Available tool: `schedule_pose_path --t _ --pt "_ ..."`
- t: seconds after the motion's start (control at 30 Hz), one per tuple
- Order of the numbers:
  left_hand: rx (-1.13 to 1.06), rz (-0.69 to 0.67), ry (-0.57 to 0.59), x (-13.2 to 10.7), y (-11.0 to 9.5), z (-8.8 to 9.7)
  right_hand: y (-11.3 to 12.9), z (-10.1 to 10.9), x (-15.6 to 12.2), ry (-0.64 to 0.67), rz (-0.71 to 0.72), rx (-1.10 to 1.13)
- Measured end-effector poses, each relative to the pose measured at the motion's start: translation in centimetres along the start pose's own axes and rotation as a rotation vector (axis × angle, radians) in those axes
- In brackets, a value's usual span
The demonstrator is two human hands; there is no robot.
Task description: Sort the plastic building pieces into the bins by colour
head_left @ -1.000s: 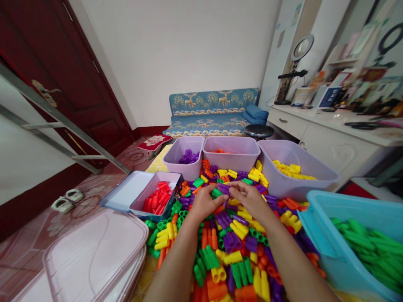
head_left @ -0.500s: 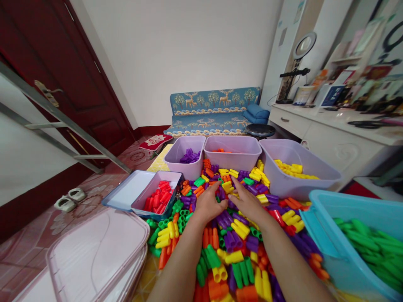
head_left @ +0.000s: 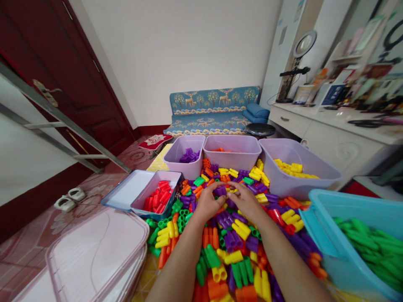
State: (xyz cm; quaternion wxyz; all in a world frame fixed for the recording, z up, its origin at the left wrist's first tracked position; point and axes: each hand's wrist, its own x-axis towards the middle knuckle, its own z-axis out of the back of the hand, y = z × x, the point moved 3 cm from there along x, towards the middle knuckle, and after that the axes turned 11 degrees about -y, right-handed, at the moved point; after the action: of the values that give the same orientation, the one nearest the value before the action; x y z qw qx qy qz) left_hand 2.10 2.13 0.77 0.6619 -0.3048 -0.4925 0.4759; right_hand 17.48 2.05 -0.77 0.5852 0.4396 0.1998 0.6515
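A: Hands first?
B: Left hand (head_left: 208, 204) curled, thumb spread from fingers. Right hand (head_left: 249, 203) faces it, fingers bent inward. Near each other, not clasped. Whether either is clamped on anything: cannot tell, contact hidden.

A: And the piece?
B: Purple plastic tube piece (head_left: 220, 191), between left thumb and fingers, just left of the right fingertips. Lifted or resting on the heap, can't say.

A: Likely handling?
B: Light, I'd judge. A purple tube cluster (head_left: 232, 240), nearer the wearer than both hands, shows hollow ends. Walls probably stiff, hard to break. Sheen on the yellow three-tube piece (head_left: 241, 229), below the right hand, suggests smooth plastic, apt to slide.

A: Best hold?
B: Across the joined sides, thumb opposite fingertips; grooves between tubes should check slipping. A pinch on one rounded tip looks likelier to twist out.

A: Surroundings?
B: Crowded. Green joined tubes (head_left: 242, 272) between the forearms; lilac tub (head_left: 185, 170) beyond the left hand, holding purple pieces (head_left: 189, 156). Loose neighbours would probably shift under a heavy touch.
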Motion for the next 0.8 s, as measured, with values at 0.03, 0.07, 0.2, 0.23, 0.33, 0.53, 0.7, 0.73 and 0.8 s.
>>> schedule_pose_path --t 0.03,0.07,0.2,0.23,0.33,0.53,0.7,0.73,0.8 --pt "-0.05 -0.018 -0.012 0.0 -0.2 0.0 0.1 0.0 0.0 -0.013 0.02 0.003" --pt "-0.096 -0.038 -0.023 -0.1 -0.3 0.0 0.3 0.0 0.0 -0.019 0.041 0.007" --pt "-0.156 -0.076 -0.033 -0.3 -0.6 0.1 1.7 0.5 -0.2 -0.033 0.123 0.038" --pt "-0.154 -0.07 -0.029 -0.4 -0.5 0.1 2.0 0.8 -0.2 -0.038 0.135 0.036" --pt "-0.165 -0.033 -0.025 -0.3 -0.2 0.2 2.6 2.2 0.0 -0.085 0.108 -0.039" --pt "-0.137 -0.001 -0.031 0.1 0.3 0.1 1.9 6.1 0.7 -0.339 -0.076 0.153" --pt "-0.125 0.001 -0.002 0.0 0.2 -0.1 1.3 7.4 0.8 -0.681 -0.252 0.707" --pt "-0.118 -0.003 0.001 -0.1 0.2 -0.1 1.4 7.6 0.8 -0.74 -0.246 0.826" --pt "-0.106 -0.011 0.003 -0.1 0.1 -0.1 1.8 8.1 0.9 -0.818 -0.223 1.033"
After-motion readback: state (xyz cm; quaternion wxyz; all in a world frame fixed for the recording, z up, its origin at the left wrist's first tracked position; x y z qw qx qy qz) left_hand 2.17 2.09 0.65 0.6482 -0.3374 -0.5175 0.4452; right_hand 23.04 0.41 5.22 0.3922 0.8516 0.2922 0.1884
